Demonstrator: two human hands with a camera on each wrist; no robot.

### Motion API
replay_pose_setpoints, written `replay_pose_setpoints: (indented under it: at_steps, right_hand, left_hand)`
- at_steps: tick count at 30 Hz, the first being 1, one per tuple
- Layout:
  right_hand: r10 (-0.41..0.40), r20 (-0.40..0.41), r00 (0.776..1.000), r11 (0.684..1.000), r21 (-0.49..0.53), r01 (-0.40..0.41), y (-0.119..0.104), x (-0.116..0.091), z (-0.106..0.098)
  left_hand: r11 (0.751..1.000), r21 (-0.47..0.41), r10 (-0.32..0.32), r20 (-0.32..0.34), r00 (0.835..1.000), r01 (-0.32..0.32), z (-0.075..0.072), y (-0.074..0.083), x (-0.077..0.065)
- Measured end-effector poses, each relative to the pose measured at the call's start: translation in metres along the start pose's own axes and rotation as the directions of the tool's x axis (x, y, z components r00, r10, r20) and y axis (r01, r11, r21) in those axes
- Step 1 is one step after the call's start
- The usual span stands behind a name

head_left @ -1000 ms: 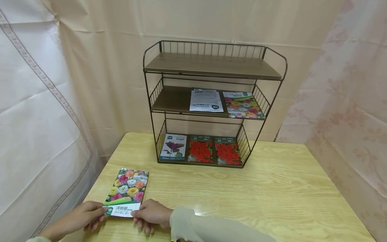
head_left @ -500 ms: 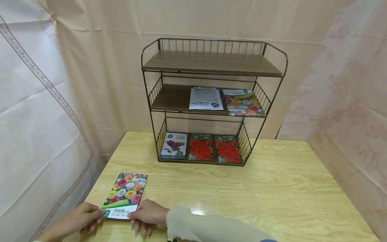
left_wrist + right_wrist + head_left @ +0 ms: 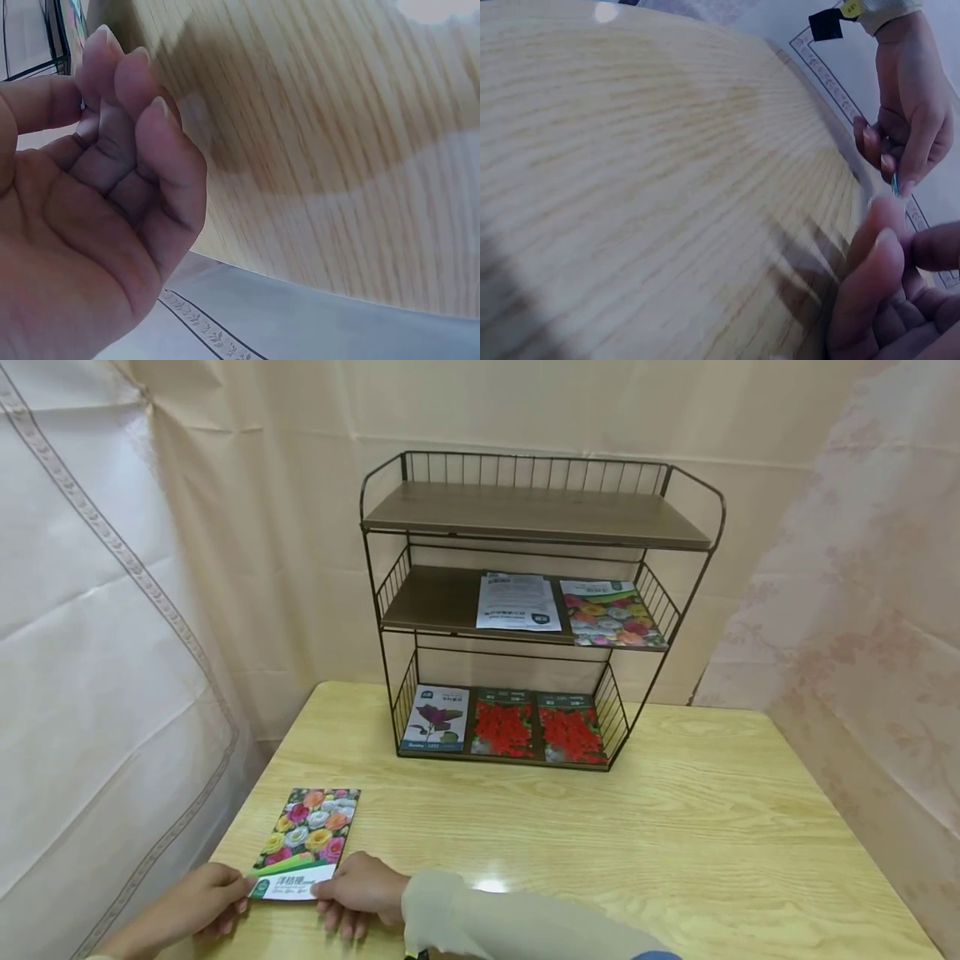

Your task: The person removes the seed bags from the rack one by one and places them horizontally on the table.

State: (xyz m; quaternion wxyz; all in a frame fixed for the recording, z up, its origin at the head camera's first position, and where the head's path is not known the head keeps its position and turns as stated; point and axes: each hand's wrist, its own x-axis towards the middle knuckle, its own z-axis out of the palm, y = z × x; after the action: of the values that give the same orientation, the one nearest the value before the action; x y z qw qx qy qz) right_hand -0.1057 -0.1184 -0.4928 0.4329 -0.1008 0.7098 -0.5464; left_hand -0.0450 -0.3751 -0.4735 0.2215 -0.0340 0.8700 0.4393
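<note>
A seed packet (image 3: 309, 835) printed with pink, yellow, white and orange blooms is held above the left front of the wooden table, its white label end toward me. My left hand (image 3: 206, 897) pinches its near left corner between thumb and fingers. At the near right corner, my right hand (image 3: 363, 892) pinches it the same way. In the left wrist view, the left hand (image 3: 112, 187) has its fingers curled and the packet is mostly hidden. The right wrist view shows the packet's thin edge (image 3: 895, 184) between the two hands.
A three-tier wire shelf (image 3: 536, 518) stands at the table's back. Its middle tier holds a white text-side packet (image 3: 517, 602) and a floral packet (image 3: 615, 614). Below lie a purple-leaf packet (image 3: 437, 718) and two red-flower packets (image 3: 502, 724). Curtains (image 3: 97, 610) surround the table (image 3: 675, 843).
Both hands have drawn the seed packet slightly nearer and to the left, keeping their pinch on it. The head view has shifted a little. The packets on the shelf stay where they were.
</note>
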Motion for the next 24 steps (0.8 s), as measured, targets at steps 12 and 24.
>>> replay_pose_setpoints:
  at_steps: [12, 24]
  right_hand:
    - [0.038, 0.004, 0.999, 0.999, -0.034, -0.038, -0.0058, -0.0064, 0.0013]
    - [0.061, 0.030, 0.998, 0.995, -0.086, -0.058, -0.0072, -0.0034, 0.0033]
  left_hand:
    - [1.000, 0.024, 0.007, -0.007, 1.000, -0.007, -0.0010, 0.0006, 0.0003]
    - [0.990, 0.123, -0.066, -0.049, 0.997, 0.072, 0.0024, -0.0061, 0.0043]
